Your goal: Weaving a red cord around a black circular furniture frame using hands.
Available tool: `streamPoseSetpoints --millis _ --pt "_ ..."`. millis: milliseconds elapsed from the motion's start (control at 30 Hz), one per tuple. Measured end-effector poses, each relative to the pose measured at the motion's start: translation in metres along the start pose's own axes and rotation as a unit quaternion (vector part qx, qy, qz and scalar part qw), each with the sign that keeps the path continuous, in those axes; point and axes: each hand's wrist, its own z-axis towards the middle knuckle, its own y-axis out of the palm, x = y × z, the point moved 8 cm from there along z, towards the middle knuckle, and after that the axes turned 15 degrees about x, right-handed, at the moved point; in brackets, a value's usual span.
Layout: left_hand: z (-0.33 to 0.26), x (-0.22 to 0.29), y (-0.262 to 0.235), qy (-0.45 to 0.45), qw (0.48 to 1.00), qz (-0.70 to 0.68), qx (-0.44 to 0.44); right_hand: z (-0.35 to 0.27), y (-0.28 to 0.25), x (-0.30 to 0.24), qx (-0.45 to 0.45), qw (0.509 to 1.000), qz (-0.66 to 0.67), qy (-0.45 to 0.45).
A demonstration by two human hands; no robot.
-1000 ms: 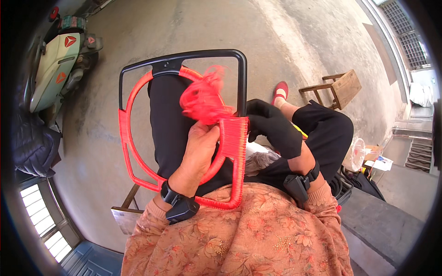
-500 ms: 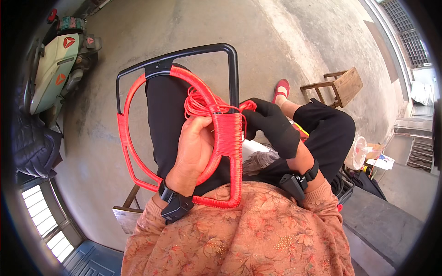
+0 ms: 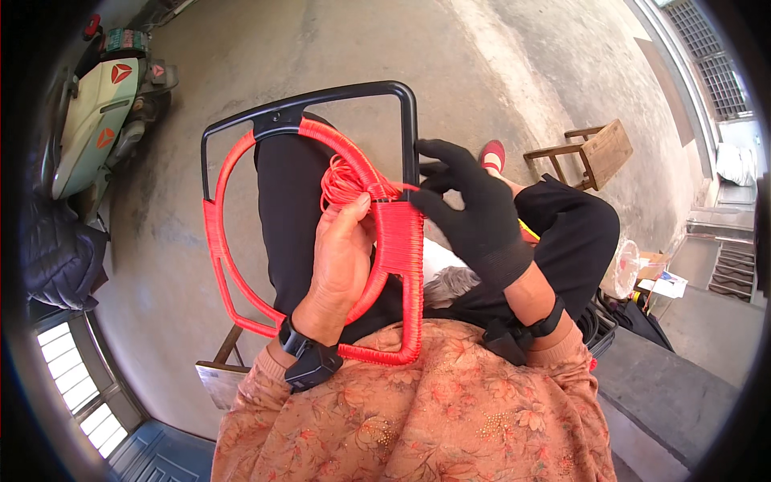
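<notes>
Red cord (image 3: 347,178) is getting wound around a black metal frame (image 3: 309,112) that rests across the lap, and about half of it looks covered so far. The inner hoop (image 3: 221,241) and the frame's right side bar are already wrapped tight in red, while the top bar and upper left corner are bare black.

The left hand (image 3: 341,257), bare, sits just inside the right bar, its fingers closed around a loose bunch of the cord near where the wrapping ends. The right hand (image 3: 474,213), in a black glove, is just right of that same bar, thumb and forefinger pinched together on what seems to be the working strand; the other fingers are spread.

My guess: mid-wrap, climbing the right bar. Next turn needs the strand pulled snug against the last coil, no gaps.

Hard to see: the actual strand in the pinch, and the frame's lower edge, which is hidden behind the floral sleeves. A wooden stool (image 3: 594,153) stands well right of the frame, a scooter (image 3: 100,120) well left.
</notes>
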Motion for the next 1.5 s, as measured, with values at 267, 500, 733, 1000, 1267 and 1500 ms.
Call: streamPoseSetpoints --millis 267,500,733,1000,1267,1500 --pt "-0.003 0.002 0.001 -0.005 1.0 -0.019 -0.002 0.01 -0.046 0.04 -0.094 0.941 0.232 0.228" --pt "-0.004 -0.003 0.007 -0.043 0.999 -0.013 -0.026 0.003 -0.003 0.061 -0.144 0.987 0.029 0.071" --pt "-0.008 -0.007 0.011 -0.067 0.996 -0.024 -0.055 0.006 -0.02 0.057 -0.023 0.932 0.344 0.116" --pt "-0.01 0.001 0.007 0.014 0.997 0.048 -0.058 -0.021 -0.137 0.027 0.209 0.977 0.046 0.002" --pt "-0.013 -0.001 0.005 0.005 0.998 0.049 -0.033 -0.028 -0.042 0.052 -0.012 0.851 0.43 0.3" --pt "-0.013 -0.001 0.004 0.01 0.998 0.053 -0.028 -0.023 -0.009 0.054 -0.159 0.928 0.179 0.286"
